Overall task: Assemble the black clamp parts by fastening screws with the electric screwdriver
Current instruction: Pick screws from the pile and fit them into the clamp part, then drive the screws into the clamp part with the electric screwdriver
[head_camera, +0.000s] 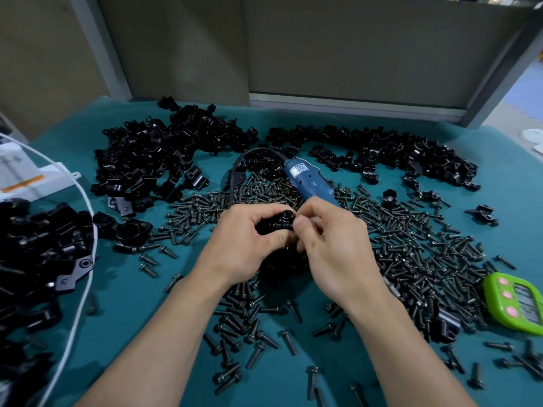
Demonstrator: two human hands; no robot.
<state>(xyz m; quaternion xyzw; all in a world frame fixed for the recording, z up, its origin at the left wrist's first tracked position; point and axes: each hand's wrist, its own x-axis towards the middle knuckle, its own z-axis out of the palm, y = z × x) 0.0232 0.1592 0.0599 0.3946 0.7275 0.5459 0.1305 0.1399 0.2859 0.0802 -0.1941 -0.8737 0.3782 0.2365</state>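
Head view looks down on a teal table (132, 304) strewn with black parts. Both forearms reach in from the bottom edge and meet at the middle. The left hand (249, 245) curls round a black clamp (279, 223), thumb underneath and fingers over the top, holding it just above the table. The right hand (332, 251) pinches the clamp's right side with thumb and bent fingers; whether a screw sits between those fingertips is hidden. A round socket on the clamp faces up between the two hands.

Just behind the hands lies the blue screwdriver (311, 183), flat on the screws (396, 245) with neither hand on it, its lower end hidden behind the right hand. Its black cord (235, 177) loops off to the left. The screws spread thickly under and around the hands, thinning toward the near edge.

Two heaps of loose clamp parts sit along the far side, one at back left (164, 148) and one at back right (396, 154). At the left edge, a white-rimmed bin (88, 230) holds more black clamps. A green timer (517, 304) lies near the right edge, beside the screws.
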